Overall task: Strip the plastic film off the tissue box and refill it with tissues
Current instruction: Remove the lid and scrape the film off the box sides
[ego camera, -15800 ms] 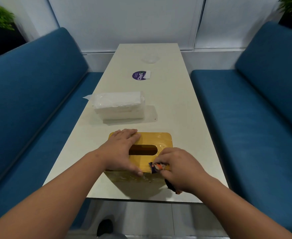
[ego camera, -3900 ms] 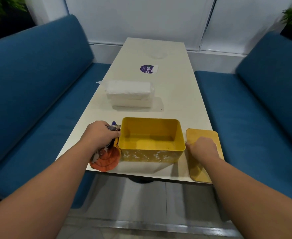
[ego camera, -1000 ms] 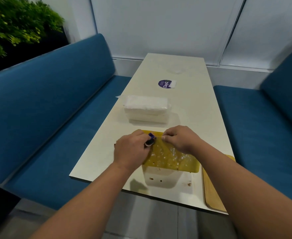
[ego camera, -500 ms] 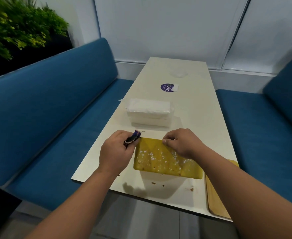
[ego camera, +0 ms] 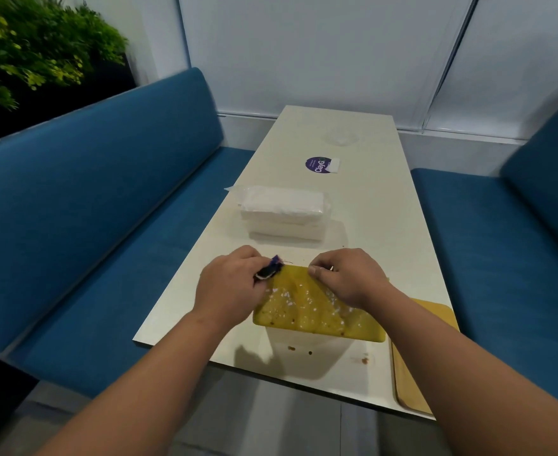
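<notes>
Film-stripping is under way: left hand [ego camera: 228, 287] is pinching torn film scrap [ego camera: 268, 270], right hand [ego camera: 346, 278] gripping the tilted yellow tissue box [ego camera: 310, 311] (residue remains, so more peeling is probably needed).

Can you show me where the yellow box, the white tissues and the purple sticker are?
yellow box [ego camera: 317, 311]: head view, on its speckled upturned side.
white tissues [ego camera: 284, 205]: head view, top of the wrapped pack.
purple sticker [ego camera: 317, 165]: head view, middle of the round label.
</notes>
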`<state>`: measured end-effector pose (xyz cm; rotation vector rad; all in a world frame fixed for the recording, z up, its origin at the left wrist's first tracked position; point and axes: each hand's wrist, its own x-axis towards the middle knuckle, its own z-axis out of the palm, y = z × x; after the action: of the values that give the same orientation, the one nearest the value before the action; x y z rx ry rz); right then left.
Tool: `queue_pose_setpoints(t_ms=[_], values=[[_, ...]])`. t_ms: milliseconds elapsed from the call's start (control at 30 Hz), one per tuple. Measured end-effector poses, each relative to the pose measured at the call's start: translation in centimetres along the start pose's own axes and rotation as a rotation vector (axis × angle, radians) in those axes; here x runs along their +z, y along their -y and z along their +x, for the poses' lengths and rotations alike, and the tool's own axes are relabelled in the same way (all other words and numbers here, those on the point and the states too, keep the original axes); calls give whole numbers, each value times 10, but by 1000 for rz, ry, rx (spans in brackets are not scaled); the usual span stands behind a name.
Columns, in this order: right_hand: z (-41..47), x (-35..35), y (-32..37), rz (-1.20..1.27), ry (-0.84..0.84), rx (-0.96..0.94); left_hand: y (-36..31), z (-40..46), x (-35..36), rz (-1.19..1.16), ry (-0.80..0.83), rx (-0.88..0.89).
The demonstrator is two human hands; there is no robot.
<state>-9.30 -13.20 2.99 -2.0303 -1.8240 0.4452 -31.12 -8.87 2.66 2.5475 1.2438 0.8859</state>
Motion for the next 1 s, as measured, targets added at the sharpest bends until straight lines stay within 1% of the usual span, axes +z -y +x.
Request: queue_pose_setpoints(t_ms=[100, 233, 400, 467, 533, 567, 600, 667, 700, 767, 833, 1000], values=[[-1, 0, 0, -22, -9, 4, -8, -1, 4, -19, 5, 12], [-2, 2, 1, -27, -32, 26, 5, -6, 7, -143, -39, -78], [-4, 1, 5, -30, -6, 44, 15, -30, 10, -191, -35, -102], [-7, -4, 6, 7, 27, -6, 16, -34, 12, -206, -43, -121], [-14, -10, 8, 18, 99, -78, 16, -33, 13, -205, -47, -134], [-18, -13, 8, -55, 128, -121, 16, -32, 13, -205, -49, -138], [-22, -14, 8, -184, 132, -175, 16, -31, 14, -209, -49, -142], [-29, -12, 9, -447, 79, -262, 15, -31, 15, -221, -50, -150], [-31, -10, 9, -523, 56, -274, 16, -32, 16, -237, -59, -160], [-35, -5, 10, -583, 31, -267, 19, -31, 16, -299, -95, -206], [-37, 0, 9, -585, 21, -246, 20, -27, 15, -339, -128, -248], [-36, 3, 15, -596, 32, -200, 11, -17, 19, -347, -73, -242]])
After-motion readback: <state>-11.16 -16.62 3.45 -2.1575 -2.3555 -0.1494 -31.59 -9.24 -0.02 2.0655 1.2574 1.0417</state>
